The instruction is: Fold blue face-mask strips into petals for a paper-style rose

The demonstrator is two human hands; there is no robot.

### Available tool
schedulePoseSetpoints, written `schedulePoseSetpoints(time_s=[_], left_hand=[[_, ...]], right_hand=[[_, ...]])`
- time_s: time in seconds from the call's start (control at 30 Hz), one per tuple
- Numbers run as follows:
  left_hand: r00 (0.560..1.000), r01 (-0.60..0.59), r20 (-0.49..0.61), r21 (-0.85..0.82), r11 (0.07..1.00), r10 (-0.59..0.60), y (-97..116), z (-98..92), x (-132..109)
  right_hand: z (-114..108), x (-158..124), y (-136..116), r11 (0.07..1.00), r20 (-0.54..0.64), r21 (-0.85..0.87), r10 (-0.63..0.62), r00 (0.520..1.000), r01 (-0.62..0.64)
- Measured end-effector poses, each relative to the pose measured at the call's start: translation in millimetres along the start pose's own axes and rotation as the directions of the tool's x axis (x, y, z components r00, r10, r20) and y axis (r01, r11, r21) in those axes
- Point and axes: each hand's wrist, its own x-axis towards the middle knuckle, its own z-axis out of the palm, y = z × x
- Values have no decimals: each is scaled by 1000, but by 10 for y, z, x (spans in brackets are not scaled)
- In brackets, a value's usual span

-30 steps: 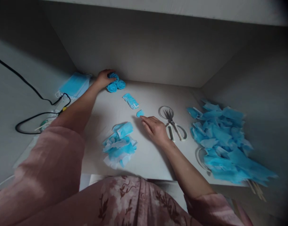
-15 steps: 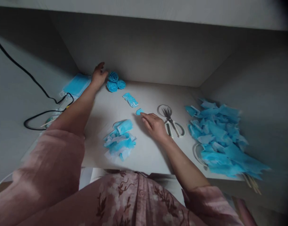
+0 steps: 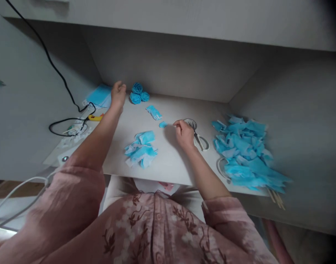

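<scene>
My left hand (image 3: 118, 94) rests at the back of the white table (image 3: 170, 167) with its fingers curled and nothing visible in them. It lies between three rolled blue fabric roses (image 3: 138, 93) and a stack of blue face masks (image 3: 100, 96), touching neither. My right hand (image 3: 184, 132) sits mid-table with fingers curled, fingertips close to a small blue scrap (image 3: 163, 124). White-handled scissors (image 3: 198, 135) lie just right of this hand. A folded blue strip (image 3: 154, 112) lies behind the scrap.
A small heap of cut blue and white pieces (image 3: 142, 149) lies front centre. A large heap of blue pieces (image 3: 245, 151) fills the right side, with wooden sticks (image 3: 276, 198) under it. A black cable (image 3: 67, 121) and a yellow tool (image 3: 95, 117) lie at the left. Walls enclose the table.
My left hand let go of the blue roses, drew left of them and curled its fingers. My right hand went from lying flat to curled, moving slightly toward the scissors. The camera pulled back.
</scene>
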Motion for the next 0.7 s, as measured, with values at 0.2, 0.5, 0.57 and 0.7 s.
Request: schedulePoseSetpoints(time_s=[0.2,0.5,0.57,0.7], left_hand=[[988,-27,-142,-526,850,-57,254,122,-709],[996,-13,62,-563,826,58,195,124,-1349],[992,-16,93,-552,834,80,177,128,-1400],[982,-16,153,-531,847,114,213,138,-1450]], right_hand=[[-11,23,-25,989,9,-131,69,998,-68],[-52,27,-98,974,81,-201,128,988,-109],[-49,36,-115,976,136,-204,102,985,-73],[1,74,-165,972,288,-234,32,957,37]])
